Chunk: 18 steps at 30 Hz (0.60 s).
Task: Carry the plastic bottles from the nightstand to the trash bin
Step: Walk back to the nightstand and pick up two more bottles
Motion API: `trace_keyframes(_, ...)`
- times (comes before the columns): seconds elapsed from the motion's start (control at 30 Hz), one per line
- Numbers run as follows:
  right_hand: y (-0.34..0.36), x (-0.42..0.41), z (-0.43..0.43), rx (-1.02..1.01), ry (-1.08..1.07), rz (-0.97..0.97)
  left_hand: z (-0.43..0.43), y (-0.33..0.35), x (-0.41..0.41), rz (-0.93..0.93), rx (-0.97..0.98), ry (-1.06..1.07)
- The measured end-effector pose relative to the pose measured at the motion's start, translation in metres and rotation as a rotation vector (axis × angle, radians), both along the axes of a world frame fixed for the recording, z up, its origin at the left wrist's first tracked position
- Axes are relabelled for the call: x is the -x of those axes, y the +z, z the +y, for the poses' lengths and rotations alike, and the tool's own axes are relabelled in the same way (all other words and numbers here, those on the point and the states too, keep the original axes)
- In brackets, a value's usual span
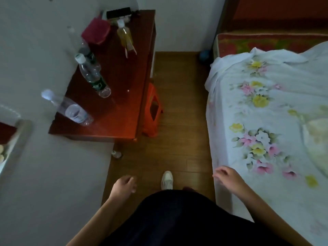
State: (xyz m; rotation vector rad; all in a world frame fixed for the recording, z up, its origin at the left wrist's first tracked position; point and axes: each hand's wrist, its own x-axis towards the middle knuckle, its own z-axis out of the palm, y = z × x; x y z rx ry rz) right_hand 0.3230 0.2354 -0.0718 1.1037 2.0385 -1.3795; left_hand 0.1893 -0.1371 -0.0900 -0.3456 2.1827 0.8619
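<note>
A dark red wooden nightstand (117, 110) stands against the white wall on the left. On it stand clear plastic bottles: one with a blue-white label (71, 109) at the near left corner, one with a green label and white cap (92, 75) behind it, and another green-labelled one (87, 50) further back. A bottle of yellow liquid (126, 37) stands near the back. My left hand (124, 186) and my right hand (226, 176) hang low near my body, both empty with fingers loosely apart. No trash bin is in view.
An orange plastic stool (152, 110) stands beside the nightstand. A bed with a flowered sheet (266, 121) fills the right side. A narrow wooden floor strip (177, 103) runs between them. A red cloth item (96, 31) and a small jar (116, 154) on the floor are nearby.
</note>
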Motion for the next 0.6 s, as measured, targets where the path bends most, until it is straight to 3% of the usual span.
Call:
trace_keyframes(0.3, -0.001, 0.023, 0.068, -0.038, -0.279, -0.037, 0.126, 0.023, 0.144, 0.012, -0.079, -0.260)
trace_keyframes(0.47, -0.011, 0.069, 0.121, -0.017, -0.336, -0.031, 0.181, 0.011, 0.203, 0.035, -0.060, -0.252)
trace_keyframes(0.6, -0.013, 0.134, 0.174, -0.033, -0.252, -0.031, 0.207, 0.002, 0.234, 0.019, -0.033, -0.130)
